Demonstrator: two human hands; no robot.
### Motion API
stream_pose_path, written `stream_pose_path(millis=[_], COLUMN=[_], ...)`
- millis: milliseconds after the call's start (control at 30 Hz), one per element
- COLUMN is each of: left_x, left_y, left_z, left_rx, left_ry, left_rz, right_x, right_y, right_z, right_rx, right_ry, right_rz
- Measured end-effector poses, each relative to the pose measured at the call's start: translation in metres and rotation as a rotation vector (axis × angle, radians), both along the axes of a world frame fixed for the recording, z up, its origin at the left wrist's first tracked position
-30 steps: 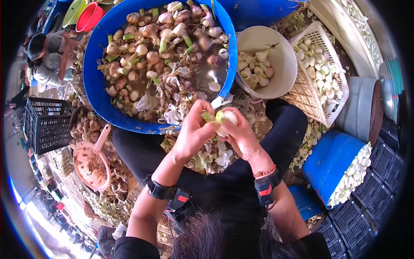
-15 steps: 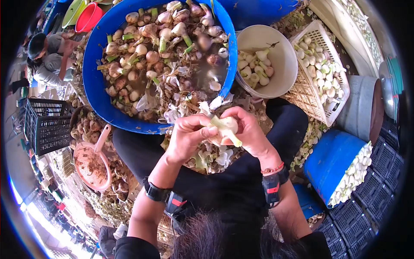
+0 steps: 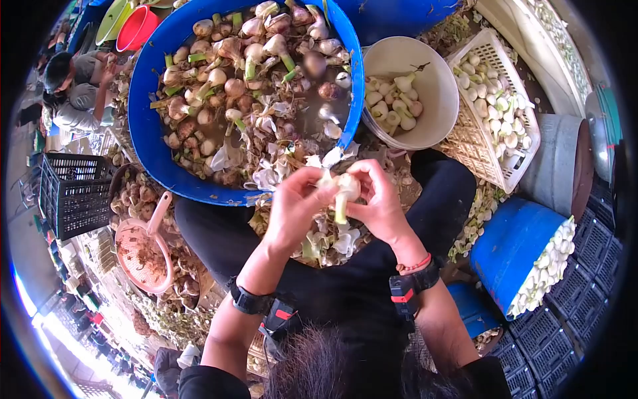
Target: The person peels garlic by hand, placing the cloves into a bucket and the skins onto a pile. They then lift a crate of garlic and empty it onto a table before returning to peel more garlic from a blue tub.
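Between my hands is a pale garlic bulb, its short green stem pointing down. My right hand has its fingers wrapped round the bulb's right side. My left hand is closed at the bulb's left, the fingertips pinched on pale skin by it. Just beyond my hands stands a large blue tub of water with unpeeled garlic bulbs and loose skins. Beneath my hands lies a heap of peeled skins.
A white bucket and a white crate at the right hold peeled garlic. A blue barrel of garlic lies tilted at the lower right. A pink strainer and black crate are at the left. Another person sits at the upper left.
The bulb has turned so its stem points down instead of to the lower right. My left hand has shifted slightly right and up. The other person's arm has moved.
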State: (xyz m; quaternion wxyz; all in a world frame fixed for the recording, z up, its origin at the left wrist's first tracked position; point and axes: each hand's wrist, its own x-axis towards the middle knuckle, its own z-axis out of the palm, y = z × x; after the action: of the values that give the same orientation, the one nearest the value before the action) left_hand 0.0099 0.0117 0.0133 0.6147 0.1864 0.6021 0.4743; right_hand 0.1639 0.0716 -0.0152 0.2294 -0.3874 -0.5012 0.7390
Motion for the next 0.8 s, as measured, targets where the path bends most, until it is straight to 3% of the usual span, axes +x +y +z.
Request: stream_pose_path(millis=[33, 100, 200, 233, 300, 333, 400, 467, 533, 600, 667, 800], left_x=[-0.003, 0.001, -0.013, -0.020, -0.021, -0.017, -0.012, -0.006, -0.002, -0.001, 0.003, 0.006], left_y=[0.000, 0.002, 0.003, 0.000, -0.009, -0.006, 0.001, -0.002, 0.000, 0.001, 0.002, 0.009], left_z=[-0.005, 0.003, -0.029, -0.032, -0.034, -0.022, 0.008, 0.011, 0.014, 0.011, 0.011, 0.012], left_rx=[0.026, 0.062, -0.013, -0.051, 0.012, 0.012, 0.288, 0.345, 0.433, 0.390, 0.283, 0.035], left_ry=[-0.070, 0.002, 0.150, 0.204, 0.611, 0.608, 0.870, 0.937, 1.080, 1.031, 0.928, 0.640], left_rz=[0.075, 0.074, 0.301, 0.250, -0.179, -0.177, -0.239, -0.287, -0.357, -0.341, -0.271, -0.089], right_x=[0.001, 0.004, 0.007, 0.008, 0.008, 0.008, 0.004, 0.004, 0.004, 0.004, 0.005, -0.003], right_y=[-0.001, -0.003, -0.003, -0.001, 0.002, 0.001, 0.005, 0.008, 0.012, 0.011, 0.001, -0.006], right_z=[0.001, 0.005, 0.010, 0.013, 0.012, 0.009, 0.005, 0.007, 0.015, 0.017, 0.017, 0.004], right_rx=[0.002, -0.113, -0.210, -0.234, -0.292, -0.247, -0.194, 0.077, 0.126, 0.174, -0.128, 0.079], right_ry=[-0.001, 0.148, 0.232, 0.246, 0.279, 0.211, 0.155, -0.013, -0.022, -0.034, 0.175, 0.232], right_rz=[0.000, -0.051, -0.023, -0.003, -0.003, 0.027, 0.055, 0.227, 0.254, 0.279, 0.093, -0.144])
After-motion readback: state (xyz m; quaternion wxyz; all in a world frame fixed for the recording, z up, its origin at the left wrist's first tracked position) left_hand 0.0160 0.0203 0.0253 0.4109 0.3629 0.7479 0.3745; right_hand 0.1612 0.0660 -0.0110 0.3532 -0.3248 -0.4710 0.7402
